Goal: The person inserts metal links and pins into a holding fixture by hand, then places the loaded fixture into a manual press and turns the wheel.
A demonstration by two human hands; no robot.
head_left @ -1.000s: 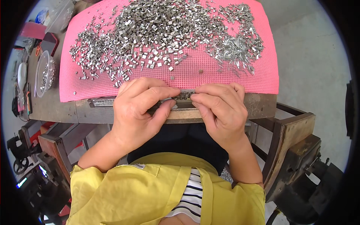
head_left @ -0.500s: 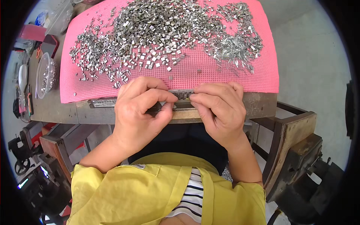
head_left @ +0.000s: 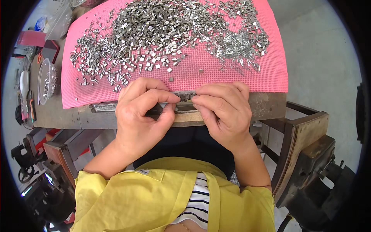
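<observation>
At the near edge of the bench, my left hand (head_left: 141, 112) is closed, its index fingertip and thumb bent toward a short row of small dark metal pieces (head_left: 186, 96). From the other side my right hand (head_left: 225, 114) comes up to the same row, thumb and fingers closed together. Whatever lies between the fingertips is too small or hidden to make out. The row sits along a metal bar (head_left: 105, 107) whose left end shows beyond my left wrist. Many small silvery metal blocks (head_left: 154, 60) and thin pins (head_left: 234, 48) lie heaped beyond my hands.
A pink textured mat (head_left: 266, 79) covers the wooden bench (head_left: 266, 106). On the left stand a clear round tub (head_left: 43, 81) of metal bits and several hand tools (head_left: 25, 87). Dark machines (head_left: 315, 185) flank me low at both sides.
The view has shifted slightly. Both hands keep nearly the same pose at the row of pieces; the fingers show only slight movement.
</observation>
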